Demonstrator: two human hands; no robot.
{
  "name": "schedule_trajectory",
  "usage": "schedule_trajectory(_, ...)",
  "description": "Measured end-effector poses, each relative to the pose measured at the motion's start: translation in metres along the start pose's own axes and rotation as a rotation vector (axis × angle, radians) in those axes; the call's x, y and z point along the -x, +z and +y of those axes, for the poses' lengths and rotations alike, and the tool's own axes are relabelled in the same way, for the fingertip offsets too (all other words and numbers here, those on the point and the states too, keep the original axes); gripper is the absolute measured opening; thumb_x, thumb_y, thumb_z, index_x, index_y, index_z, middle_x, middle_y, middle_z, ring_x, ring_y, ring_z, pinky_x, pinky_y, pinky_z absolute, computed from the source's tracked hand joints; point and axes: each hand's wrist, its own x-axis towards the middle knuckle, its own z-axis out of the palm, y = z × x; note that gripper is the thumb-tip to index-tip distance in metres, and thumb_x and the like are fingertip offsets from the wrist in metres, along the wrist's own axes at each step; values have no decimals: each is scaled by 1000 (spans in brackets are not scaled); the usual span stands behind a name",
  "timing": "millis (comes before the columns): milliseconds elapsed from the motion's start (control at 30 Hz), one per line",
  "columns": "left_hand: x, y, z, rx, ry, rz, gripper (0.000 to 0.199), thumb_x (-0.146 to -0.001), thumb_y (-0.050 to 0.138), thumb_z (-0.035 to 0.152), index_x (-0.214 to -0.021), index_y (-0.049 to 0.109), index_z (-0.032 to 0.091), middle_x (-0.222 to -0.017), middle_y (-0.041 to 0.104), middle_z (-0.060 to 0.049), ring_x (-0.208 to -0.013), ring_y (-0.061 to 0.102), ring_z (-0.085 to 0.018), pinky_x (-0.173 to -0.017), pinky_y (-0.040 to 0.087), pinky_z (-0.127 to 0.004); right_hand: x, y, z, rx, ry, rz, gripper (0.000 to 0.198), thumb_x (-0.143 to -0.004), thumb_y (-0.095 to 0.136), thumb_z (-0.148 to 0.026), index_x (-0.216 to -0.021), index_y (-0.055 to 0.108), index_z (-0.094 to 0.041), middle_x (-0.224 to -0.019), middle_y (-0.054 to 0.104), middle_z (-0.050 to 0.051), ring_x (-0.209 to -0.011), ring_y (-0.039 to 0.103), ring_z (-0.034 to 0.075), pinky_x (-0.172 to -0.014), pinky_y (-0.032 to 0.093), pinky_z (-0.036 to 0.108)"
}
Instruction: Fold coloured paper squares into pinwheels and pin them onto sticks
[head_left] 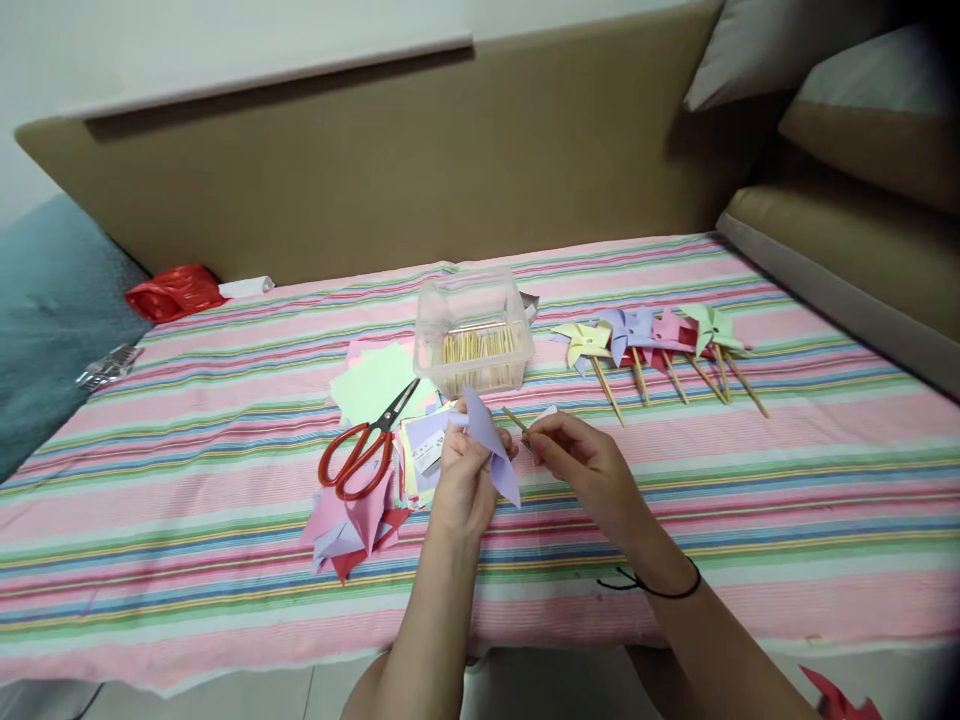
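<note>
My left hand (466, 470) is closed on a purple paper pinwheel (489, 440), folded into blades and held up off the cloth. Just to its right, my right hand (574, 445) pinches a thin wooden stick (516, 419), whose tip points toward the pinwheel. Whether stick and paper touch I cannot tell. Behind my hands is a clear plastic box (427, 335) with many short sticks (480, 345) inside. Left of my left hand, red-handled scissors (360, 455) rest on stacked coloured paper (375, 385). Cut pink and purple paper pieces (356, 520) lie in front of the scissors.
Several finished pinwheels on sticks (630, 335) lie in a row at the right. The striped cloth (225, 480) covers the surface. A red plastic bag (176, 293) sits at the far left. Sofa cushions (870, 130) stand at the right, and red paper (836, 695) is at the lower right.
</note>
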Motion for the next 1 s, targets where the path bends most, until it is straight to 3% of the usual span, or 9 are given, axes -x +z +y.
schedule_trajectory(200,1,-2,0,11,1,-32,35,-56,83,21,-81,59,23,-67,53,5,-57,49,-5,-59,44,-19,1,5,4,12,-32,-4,19,-83,62,-40,-78,64,-21,-67,59,1,-63,53,14,-55,43,26)
schedule_trajectory(567,1,-1,1,12,14,-28,34,-55,85,22,-80,62,23,-63,55,4,-58,51,-7,-59,44,-19,1,8,4,24,-47,59,16,-80,66,-37,-78,68,-21,-69,65,2,-64,59,15,-55,47,27)
schedule_trajectory(733,1,-1,4,-13,25,-21,38,-52,86,25,-81,61,24,-65,55,4,-62,55,-9,-62,47,-21,0,9,2,65,-110,122,10,-78,69,-32,-79,71,-22,-72,68,2,-65,61,16,-56,48,28)
schedule_trajectory(1000,-2,-3,4,-16,74,10,61,-49,88,20,-103,60,28,-82,60,4,-62,56,-5,-65,48,-18,0,3,-2,283,-281,165,9,-82,64,-23,-82,73,-23,-69,67,4,-61,56,16,-51,42,29)
